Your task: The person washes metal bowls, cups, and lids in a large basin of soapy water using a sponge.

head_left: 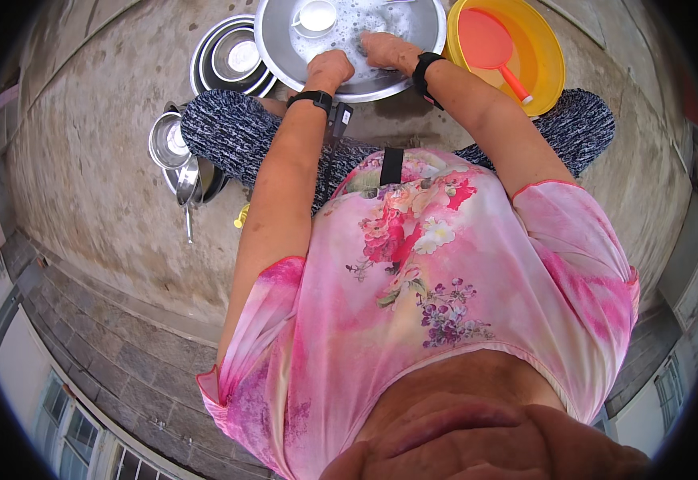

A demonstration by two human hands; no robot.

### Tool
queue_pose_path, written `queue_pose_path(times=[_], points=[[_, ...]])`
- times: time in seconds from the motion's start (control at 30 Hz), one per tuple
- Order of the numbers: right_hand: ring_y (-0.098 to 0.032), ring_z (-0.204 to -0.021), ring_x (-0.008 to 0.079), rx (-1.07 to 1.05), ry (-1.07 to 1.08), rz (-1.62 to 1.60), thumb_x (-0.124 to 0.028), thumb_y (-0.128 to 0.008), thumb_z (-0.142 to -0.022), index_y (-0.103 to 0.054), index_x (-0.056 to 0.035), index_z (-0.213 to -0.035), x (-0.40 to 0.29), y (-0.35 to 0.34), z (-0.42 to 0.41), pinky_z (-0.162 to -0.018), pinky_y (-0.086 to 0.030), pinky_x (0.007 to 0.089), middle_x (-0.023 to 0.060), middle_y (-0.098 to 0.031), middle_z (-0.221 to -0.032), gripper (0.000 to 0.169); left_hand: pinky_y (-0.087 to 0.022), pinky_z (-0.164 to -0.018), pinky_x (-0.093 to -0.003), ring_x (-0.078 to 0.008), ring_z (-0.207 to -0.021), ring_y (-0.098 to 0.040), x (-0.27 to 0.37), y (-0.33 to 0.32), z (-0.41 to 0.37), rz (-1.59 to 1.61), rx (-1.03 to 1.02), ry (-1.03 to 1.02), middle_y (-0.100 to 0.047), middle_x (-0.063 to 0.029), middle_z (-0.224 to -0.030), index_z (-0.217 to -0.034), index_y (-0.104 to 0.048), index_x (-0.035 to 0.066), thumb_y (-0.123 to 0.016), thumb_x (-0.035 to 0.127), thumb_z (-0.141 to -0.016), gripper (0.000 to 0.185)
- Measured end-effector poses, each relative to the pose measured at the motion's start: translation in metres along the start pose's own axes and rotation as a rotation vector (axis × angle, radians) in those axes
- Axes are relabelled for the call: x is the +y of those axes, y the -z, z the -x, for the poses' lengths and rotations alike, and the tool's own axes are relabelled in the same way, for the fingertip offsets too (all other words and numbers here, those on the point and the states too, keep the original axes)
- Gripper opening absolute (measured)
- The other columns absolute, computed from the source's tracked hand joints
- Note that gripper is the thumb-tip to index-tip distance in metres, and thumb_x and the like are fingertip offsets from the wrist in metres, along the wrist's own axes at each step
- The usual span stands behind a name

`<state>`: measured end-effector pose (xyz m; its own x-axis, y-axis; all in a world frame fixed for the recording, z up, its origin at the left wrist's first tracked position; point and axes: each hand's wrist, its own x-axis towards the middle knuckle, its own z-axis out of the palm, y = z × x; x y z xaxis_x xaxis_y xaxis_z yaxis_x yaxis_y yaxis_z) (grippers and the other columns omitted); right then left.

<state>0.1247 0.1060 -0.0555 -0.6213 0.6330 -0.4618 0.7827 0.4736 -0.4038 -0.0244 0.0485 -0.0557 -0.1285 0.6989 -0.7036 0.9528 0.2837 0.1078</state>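
Note:
A wide metal basin (274, 36) of sudsy water stands on the ground in front of me. My left hand (330, 67) is curled at its near side, over the rim, knuckles up; its fingertips and anything in them are hidden. To the right, my right hand (390, 51) reaches in with its fingers bent down toward the suds, and I cannot make out whether it grips something. A small white bowl (318, 15) with a handle sits in the water beyond my left hand. At the basin's far side, a thin metal utensil (399, 2) is partly cut off.
Right of the basin stands a yellow bucket (544, 54) holding a red plastic dipper (486, 39). Nested metal bowls (235, 57) sit to the left. Nearer me are a metal pot (166, 141), a ladle (189, 186) and a small yellow object (241, 216) on the concrete floor (103, 192).

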Motion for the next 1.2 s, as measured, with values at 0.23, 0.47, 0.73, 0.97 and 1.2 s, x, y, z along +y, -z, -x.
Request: queue_pose_path(times=[0.23,0.47,0.73,0.97,1.2], points=[[-0.073,-0.1,0.0386,-0.201,-0.105,0.118,-0.006,-0.062,-0.082,-0.077,0.0015,-0.099,-0.005,0.042,0.019,-0.085,-0.059,0.0449,0.0243,-0.074,-0.104,0.024,-0.051,-0.104,-0.0431,-0.0385,-0.122,-0.065,-0.014,-0.003,-0.04,0.292,0.015,0.048,-0.064,-0.021,-0.137,-0.129,-0.069,0.004,-0.062,0.033,-0.089,0.05],[-0.071,-0.068,0.0279,0.211,-0.196,-0.537,-0.016,-0.064,-0.083,-0.074,0.0034,-0.082,0.036,-0.042,-0.037,-0.071,-0.057,0.04,0.0167,-0.07,-0.073,0.021,-0.058,-0.064,-0.0346,-0.0347,-0.098,-0.073,-0.018,-0.042,-0.027,1.626,0.0,0.021,-0.072,-0.0148,-0.114,-0.104,-0.07,-0.002,-0.072,0.02,-0.085,0.029],[-0.066,-0.07,0.0202,0.372,-0.045,-1.112,-0.011,-0.061,-0.09,-0.074,-0.0017,-0.089,0.027,-0.08,-0.036,-0.06,-0.052,0.0342,0.0075,-0.069,-0.076,0.016,-0.046,-0.044,-0.024,-0.0279,-0.079,-0.075,-0.043,-0.087,-0.09,1.743,-0.318,-0.304,-0.074,-0.014,-0.1,-0.123,-0.065,0.001,-0.068,0.016,-0.093,0.034],[-0.069,-0.091,0.0262,0.613,-0.02,-0.84,-0.027,-0.065,-0.091,-0.069,0.0024,-0.122,0.034,-0.041,-0.013,-0.078,-0.056,0.0382,0.0146,-0.073,-0.109,0.043,-0.055,-0.066,-0.0392,-0.0292,-0.074,-0.072,-0.052,-0.103,-0.082,0.727,0.294,-0.322,-0.075,-0.0166,-0.09,-0.098,-0.076,0.0,-0.071,0.025,-0.085,0.029],[-0.069,-0.076,0.0409,0.281,0.277,-0.111,-0.021,-0.064,-0.081,-0.078,-0.0062,-0.088,0.049,-0.032,-0.005,-0.073,-0.056,0.0474,0.0218,-0.072,-0.081,0.022,-0.056,-0.076,-0.0405,-0.0312,-0.079,-0.071,-0.062,-0.109,-0.083,0.481,0.415,-0.434,-0.075,-0.0191,-0.087,-0.099,-0.077,0.003,-0.07,0.035,-0.083,0.036]])
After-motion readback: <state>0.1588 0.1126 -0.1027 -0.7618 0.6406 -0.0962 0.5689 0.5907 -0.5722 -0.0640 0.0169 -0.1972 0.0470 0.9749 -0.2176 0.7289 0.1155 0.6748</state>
